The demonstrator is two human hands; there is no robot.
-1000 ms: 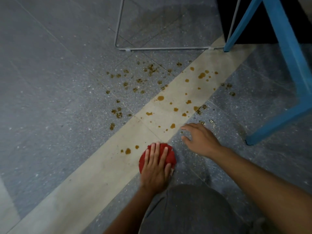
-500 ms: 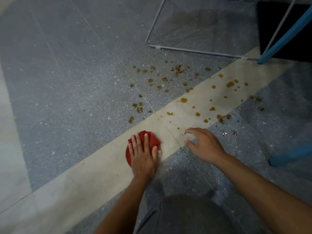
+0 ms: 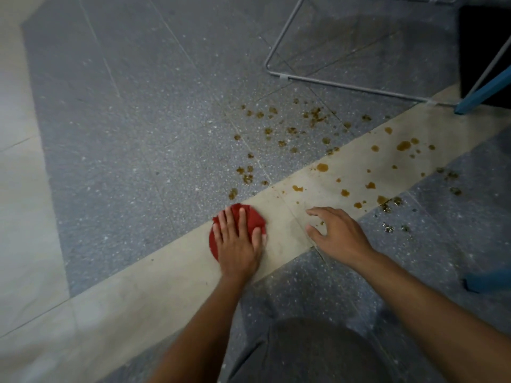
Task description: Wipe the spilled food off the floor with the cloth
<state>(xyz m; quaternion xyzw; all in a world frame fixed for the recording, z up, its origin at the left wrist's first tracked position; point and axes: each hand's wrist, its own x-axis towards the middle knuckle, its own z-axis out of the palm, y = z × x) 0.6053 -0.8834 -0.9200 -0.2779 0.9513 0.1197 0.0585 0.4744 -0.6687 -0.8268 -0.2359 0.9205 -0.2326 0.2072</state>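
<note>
- two bare forearms reach forward from the bottom edge, above a grey-clad knee (image 3: 318,352) at the very bottom.
- the left hand (image 3: 237,241) lies flat on a red cloth (image 3: 253,219), fingers straight and slightly spread, palm pressing down rather than gripping.
- the cloth is bunched into a rough round pad on the floor (image 3: 138,161), mostly on a pale beige strip (image 3: 166,275) that runs diagonally from lower left to upper right, with its far edge at the border of the grey speckled tiles.
- the right hand (image 3: 338,233) is just to the right of the cloth, apart from it, holding nothing; its fingers are spread and loosely bent, the fingertips down near the pale strip. whether they touch the floor cannot be told.
- the stretch of strip between the two hands looks faintly smeared.
- beyond the hands, the spilled food (image 3: 322,167) shows as many brown drops and crumbly blotches, scattered across the pale strip and the grey tiles on both sides, the nearest blotch just past the cloth's far edge.
- further back, a thin grey wire frame (image 3: 331,84) rests on the floor.
- at the far right, a blue furniture leg (image 3: 484,91) meets the floor beside a black object (image 3: 481,37).
</note>
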